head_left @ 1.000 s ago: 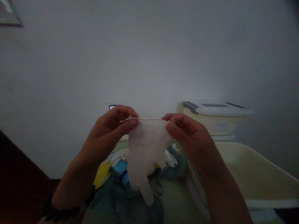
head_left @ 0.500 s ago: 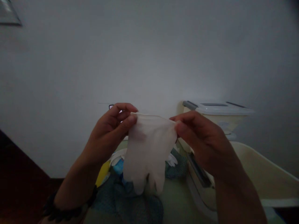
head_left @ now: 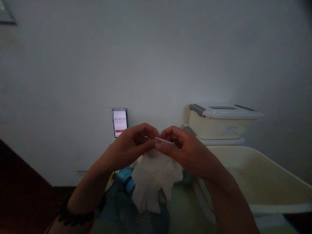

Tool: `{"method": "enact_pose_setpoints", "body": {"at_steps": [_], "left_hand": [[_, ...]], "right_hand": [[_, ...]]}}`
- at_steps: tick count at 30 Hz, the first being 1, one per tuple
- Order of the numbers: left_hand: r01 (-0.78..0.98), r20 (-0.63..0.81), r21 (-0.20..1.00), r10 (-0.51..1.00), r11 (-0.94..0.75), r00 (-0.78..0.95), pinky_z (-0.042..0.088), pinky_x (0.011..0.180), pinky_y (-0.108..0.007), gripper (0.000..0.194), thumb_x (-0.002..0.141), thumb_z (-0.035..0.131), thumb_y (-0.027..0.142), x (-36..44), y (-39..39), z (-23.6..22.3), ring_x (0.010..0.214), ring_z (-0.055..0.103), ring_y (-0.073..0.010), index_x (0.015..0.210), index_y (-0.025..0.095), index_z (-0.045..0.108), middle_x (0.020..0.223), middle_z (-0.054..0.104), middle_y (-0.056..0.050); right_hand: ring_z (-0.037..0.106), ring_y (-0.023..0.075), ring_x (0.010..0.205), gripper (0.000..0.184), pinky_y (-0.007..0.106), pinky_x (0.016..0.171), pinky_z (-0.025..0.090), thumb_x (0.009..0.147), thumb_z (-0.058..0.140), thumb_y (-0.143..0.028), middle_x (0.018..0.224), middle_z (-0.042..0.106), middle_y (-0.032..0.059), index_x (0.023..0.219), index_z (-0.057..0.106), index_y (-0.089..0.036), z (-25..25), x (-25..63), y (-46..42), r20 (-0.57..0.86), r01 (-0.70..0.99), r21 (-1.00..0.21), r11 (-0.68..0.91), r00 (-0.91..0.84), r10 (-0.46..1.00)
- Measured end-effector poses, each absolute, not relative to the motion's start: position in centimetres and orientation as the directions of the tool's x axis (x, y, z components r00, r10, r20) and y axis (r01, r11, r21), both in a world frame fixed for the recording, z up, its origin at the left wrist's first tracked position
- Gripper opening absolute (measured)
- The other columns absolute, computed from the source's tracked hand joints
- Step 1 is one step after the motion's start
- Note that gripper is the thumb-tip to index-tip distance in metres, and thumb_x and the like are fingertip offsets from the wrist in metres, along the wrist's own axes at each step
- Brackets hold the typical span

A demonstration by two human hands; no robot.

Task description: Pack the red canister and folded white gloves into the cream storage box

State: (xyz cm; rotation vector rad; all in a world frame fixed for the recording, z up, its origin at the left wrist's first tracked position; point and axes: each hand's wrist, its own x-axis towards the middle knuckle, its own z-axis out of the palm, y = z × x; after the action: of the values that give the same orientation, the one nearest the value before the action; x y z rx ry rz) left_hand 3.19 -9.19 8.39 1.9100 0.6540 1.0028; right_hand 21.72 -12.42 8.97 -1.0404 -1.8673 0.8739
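Note:
A thin white glove (head_left: 156,182) hangs between my hands, its fingers pointing down and splayed. My left hand (head_left: 135,143) pinches its cuff from the left, thumb against fingers. From the other side my right hand (head_left: 179,143) grips the same cuff, and the fingertips of both hands meet near its middle. The cuff's edge is bunched and partly hidden by my fingers. Behind and below the glove lie dark blue-green cloth (head_left: 117,204) and a bright blue item (head_left: 126,178) whose kind I cannot make out.
A phone (head_left: 120,123) with a lit timer screen leans at the wall (head_left: 156,58). To the right are a lidded cream storage box (head_left: 216,125) and a large open cream bin (head_left: 265,178). A bit of something yellow (head_left: 110,179) shows beside my left forearm.
My hands have come together from opposite ends of the cuff and moved slightly down, gathering it. The glove's fingers have spread, and the phone is now uncovered.

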Motion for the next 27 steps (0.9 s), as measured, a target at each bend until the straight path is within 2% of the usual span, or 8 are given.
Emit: {"method": "enact_pose_setpoints", "body": {"at_steps": [4, 7, 11, 14, 18, 21, 24, 27], "left_hand": [[0.013, 0.39, 0.878, 0.731, -0.478, 0.56, 0.046, 0.058, -0.017, 0.017, 0.085, 0.059, 0.026, 3.1, -9.4, 8.4, 0.068, 0.057, -0.007, 0.101, 0.022, 0.055, 0.083, 0.061, 0.002], [-0.042, 0.348, 0.918, 0.749, -0.395, 0.563, 0.048, 0.058, -0.017, 0.028, 0.085, 0.06, 0.026, 3.0, -9.7, 8.6, 0.072, 0.059, -0.0084, 0.11, 0.025, 0.047, 0.09, 0.06, 0.001], [-0.022, 0.181, 0.972, 0.682, -0.236, 0.708, 0.053, 0.066, -0.025, 0.039, 0.077, 0.069, 0.02, 3.2, -9.7, 8.3, 0.079, 0.062, -0.0131, 0.106, 0.024, 0.043, 0.09, 0.063, 0.001], [0.063, 0.076, 0.977, 0.61, -0.203, 0.789, 0.052, 0.075, -0.027, 0.028, 0.075, 0.07, 0.017, 3.4, -9.1, 7.9, 0.087, 0.063, -0.0155, 0.096, 0.019, 0.052, 0.092, 0.065, -0.001], [0.122, -0.009, 0.978, 0.549, -0.17, 0.836, 0.051, 0.073, -0.024, 0.017, 0.081, 0.063, 0.021, 3.4, -8.4, 7.5, 0.084, 0.063, -0.0144, 0.097, 0.016, 0.06, 0.093, 0.067, -0.002], [0.087, 0.02, 0.982, 0.546, -0.168, 0.838, 0.05, 0.074, -0.023, 0.018, 0.084, 0.059, 0.022, 3.0, -8.0, 7.2, 0.085, 0.063, -0.0141, 0.101, 0.015, 0.061, 0.095, 0.068, -0.003], [0.038, 0.036, 0.989, 0.476, -0.145, 0.878, 0.051, 0.077, -0.022, 0.025, 0.081, 0.063, 0.02, 2.4, -7.9, 6.9, 0.089, 0.064, -0.0144, 0.106, 0.015, 0.061, 0.098, 0.07, -0.004], [0.134, -0.046, 0.973, 0.411, -0.188, 0.91, 0.053, 0.076, -0.024, 0.04, 0.071, 0.072, 0.016, 1.9, -8.0, 6.9, 0.09, 0.065, -0.017, 0.109, 0.017, 0.061, 0.101, 0.071, -0.004]], "right_hand": [[0.05, 0.0095, 0.07, 0.022, 0.021, 0.059, 0.041, 0.08, 0.063, -0.04, 0.079, 0.056, -0.0021, 0.084, 0.057, -0.019, 9.1, 22.0, -12.2, 0.336, 0.34, -0.832, 0.437, -0.318, 0.887], [0.046, 0.0073, 0.063, 0.019, 0.019, 0.053, 0.038, 0.082, 0.061, -0.038, 0.074, 0.052, -0.0044, 0.082, 0.053, -0.021, 9.2, 21.9, -12.4, 0.373, 0.237, -0.866, 0.44, -0.279, 0.885], [0.041, 0.0058, 0.054, 0.014, 0.017, 0.045, 0.034, 0.085, 0.058, -0.035, 0.071, 0.05, -0.0059, 0.083, 0.049, -0.024, 9.4, 21.4, -12.7, 0.481, 0.06, -0.868, 0.493, -0.144, 0.865], [0.039, 0.0059, 0.049, 0.014, 0.018, 0.041, 0.032, 0.084, 0.059, -0.035, 0.066, 0.048, -0.0061, 0.082, 0.048, -0.025, 9.6, 21.6, -12.6, 0.522, 0.001, -0.853, 0.522, 0.028, 0.853], [0.04, 0.0071, 0.045, 0.017, 0.018, 0.037, 0.033, 0.082, 0.06, -0.039, 0.06, 0.047, -0.0057, 0.082, 0.049, -0.025, 10.0, 22.1, -12.3, 0.481, -0.082, -0.86, 0.504, 0.204, 0.853], [0.042, 0.0072, 0.044, 0.018, 0.018, 0.038, 0.035, 0.08, 0.062, -0.038, 0.061, 0.05, -0.0056, 0.081, 0.049, -0.025, 10.0, 22.2, -12.1, 0.437, -0.145, -0.867, 0.477, 0.242, 0.866], [0.044, 0.007, 0.045, 0.017, 0.018, 0.039, 0.037, 0.078, 0.063, -0.035, 0.062, 0.052, -0.0061, 0.08, 0.049, -0.025, 9.9, 22.0, -12.0, 0.399, -0.192, -0.876, 0.442, 0.228, 0.888], [0.048, 0.0083, 0.048, 0.016, 0.019, 0.041, 0.038, 0.078, 0.062, -0.034, 0.065, 0.055, -0.0051, 0.081, 0.049, -0.026, 10.1, 21.9, -12.0, 0.375, -0.18, -0.889, 0.421, 0.241, 0.895]]}}
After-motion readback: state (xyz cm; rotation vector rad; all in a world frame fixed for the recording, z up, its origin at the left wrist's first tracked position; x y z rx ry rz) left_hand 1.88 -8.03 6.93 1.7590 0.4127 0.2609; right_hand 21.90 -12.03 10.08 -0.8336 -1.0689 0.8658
